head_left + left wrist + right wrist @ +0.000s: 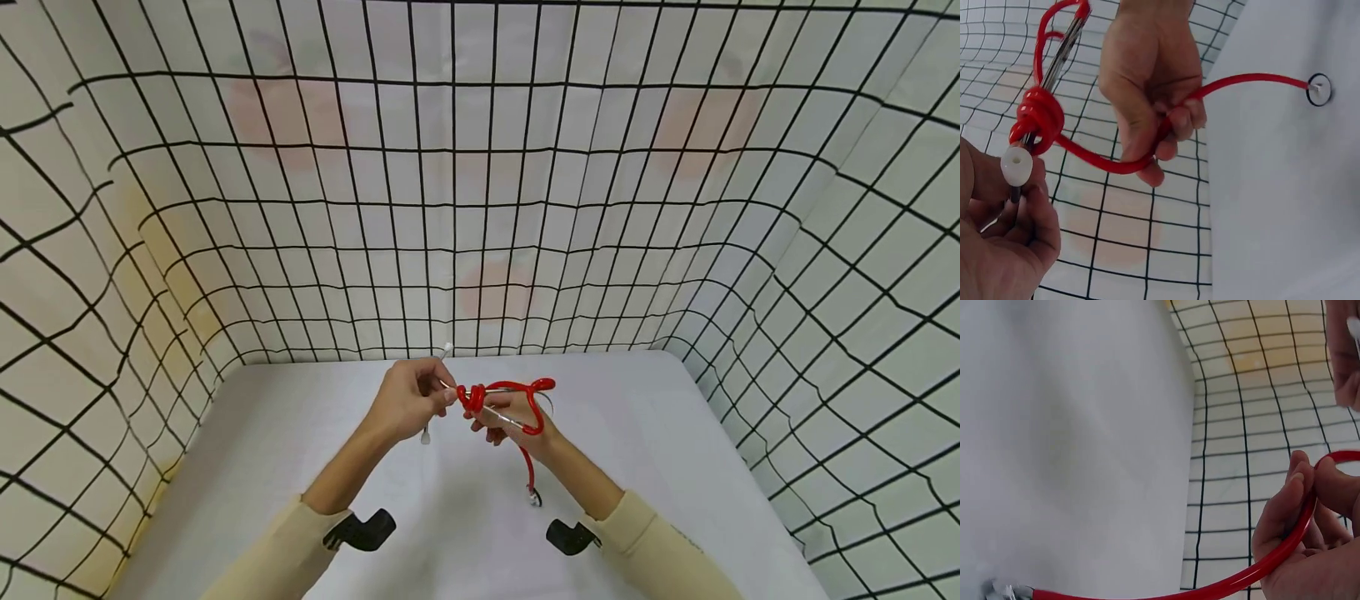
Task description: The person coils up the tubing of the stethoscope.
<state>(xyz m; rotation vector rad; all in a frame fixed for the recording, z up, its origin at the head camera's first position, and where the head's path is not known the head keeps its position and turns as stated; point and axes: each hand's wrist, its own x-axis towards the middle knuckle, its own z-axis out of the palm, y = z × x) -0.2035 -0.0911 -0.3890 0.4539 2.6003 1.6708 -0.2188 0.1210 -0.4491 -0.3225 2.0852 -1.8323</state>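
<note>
left hand (405, 404) pinches a metal rod (1064, 54); right hand (1150, 81) grips the red cord (1105, 165), wrapped round the rod between both hands. a hard tug could slide the coils (1040, 117) toward the white tip (1016, 167).

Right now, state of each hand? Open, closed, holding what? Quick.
Left hand: closed, holding the metal rod near its white cap.
Right hand: closed, holding the red cord between thumb and fingers.
</note>
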